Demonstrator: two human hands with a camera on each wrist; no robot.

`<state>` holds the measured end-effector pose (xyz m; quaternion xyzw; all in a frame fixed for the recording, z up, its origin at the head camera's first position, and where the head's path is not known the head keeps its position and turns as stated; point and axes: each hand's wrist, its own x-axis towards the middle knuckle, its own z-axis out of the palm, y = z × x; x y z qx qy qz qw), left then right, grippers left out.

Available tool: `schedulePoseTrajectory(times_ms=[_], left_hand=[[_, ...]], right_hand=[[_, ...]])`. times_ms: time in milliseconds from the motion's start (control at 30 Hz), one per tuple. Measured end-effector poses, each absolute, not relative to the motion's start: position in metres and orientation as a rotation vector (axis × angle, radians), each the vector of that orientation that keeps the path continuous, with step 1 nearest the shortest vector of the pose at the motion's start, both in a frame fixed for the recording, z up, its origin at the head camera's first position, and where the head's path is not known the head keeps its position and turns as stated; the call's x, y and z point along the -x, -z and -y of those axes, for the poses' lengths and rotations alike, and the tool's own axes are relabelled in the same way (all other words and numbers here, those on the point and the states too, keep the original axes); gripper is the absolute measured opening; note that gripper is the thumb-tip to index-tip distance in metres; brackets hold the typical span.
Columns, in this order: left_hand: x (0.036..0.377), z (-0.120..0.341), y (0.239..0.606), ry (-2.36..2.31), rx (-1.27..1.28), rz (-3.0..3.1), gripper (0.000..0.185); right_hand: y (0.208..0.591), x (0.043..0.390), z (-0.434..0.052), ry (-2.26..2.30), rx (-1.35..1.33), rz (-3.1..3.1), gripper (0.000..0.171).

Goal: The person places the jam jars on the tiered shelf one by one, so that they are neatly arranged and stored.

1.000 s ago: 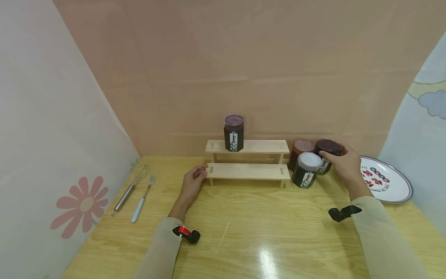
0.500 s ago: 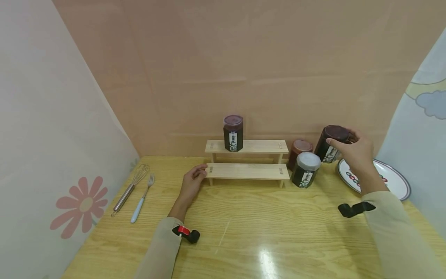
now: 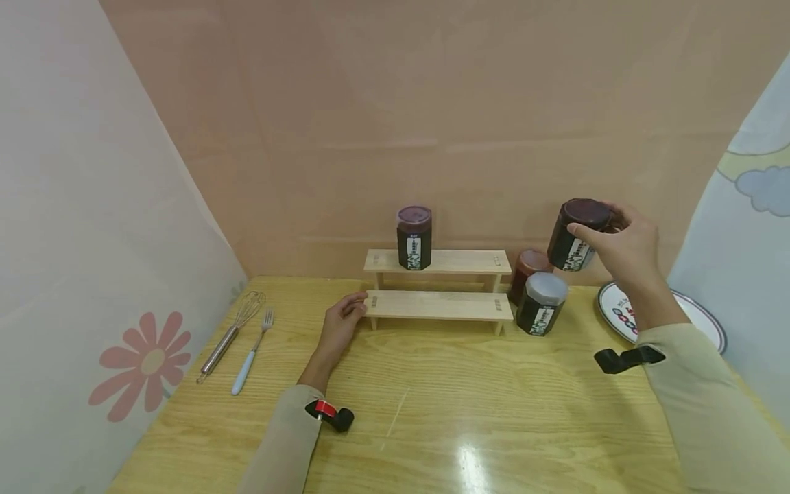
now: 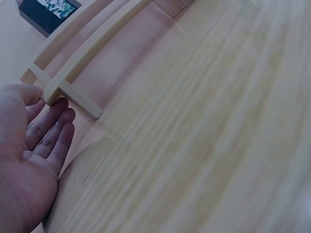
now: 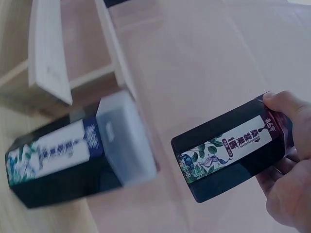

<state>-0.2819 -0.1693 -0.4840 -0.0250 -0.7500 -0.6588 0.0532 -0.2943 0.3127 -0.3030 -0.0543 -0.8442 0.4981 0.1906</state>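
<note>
I have the dark-lidded jar [image 3: 575, 235] up in the air, above and to the right of the two jars left on the tabletop [image 3: 432, 412] and well clear of them, tilted a little. My right hand [image 3: 626, 250] is the grip here: thumb and fingers curl round the jar's top end near the lid, so the labelled body hangs free below, as the right wrist view shows [image 5: 233, 145]. Holding it by the top keeps the base unobstructed, which I judge would suit setting it down flat.

Directly below stand the white-lidded jar [image 3: 541, 302] and, just behind it, the brown-lidded jar [image 3: 531, 269], both close beside the right end of the wooden step shelf [image 3: 439, 303]. Another dark jar [image 3: 413, 237] stands upright on the shelf's upper step, left of centre; the lower step carries nothing.

My left hand [image 3: 341, 326] lies at the left end of the lower step, fingers straight and relaxed, holding nothing; in the left wrist view the fingertips [image 4: 60, 107] touch the corner of the board [image 4: 53, 90]. I read that as steadying the light shelf so it does not slide.

A patterned plate [image 3: 620, 309] lies to the right, partly hidden by my forearm. Far to the left a whisk [image 3: 231, 333] and a fork [image 3: 249, 353] lie side by side.
</note>
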Motion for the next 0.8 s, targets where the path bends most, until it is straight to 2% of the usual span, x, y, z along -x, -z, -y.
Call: schedulePoseTrajectory(times_ms=[200, 800], left_hand=[[0.284, 0.169, 0.484, 1.981, 0.077, 2.278, 0.032], [0.287, 0.164, 0.485, 1.974, 0.051, 2.272, 0.032]], right_hand=[[0.295, 0.298, -0.289, -1.490, 0.060, 2.302, 0.073], [0.307, 0.313, -0.211, -1.582, -0.068, 2.342, 0.084]])
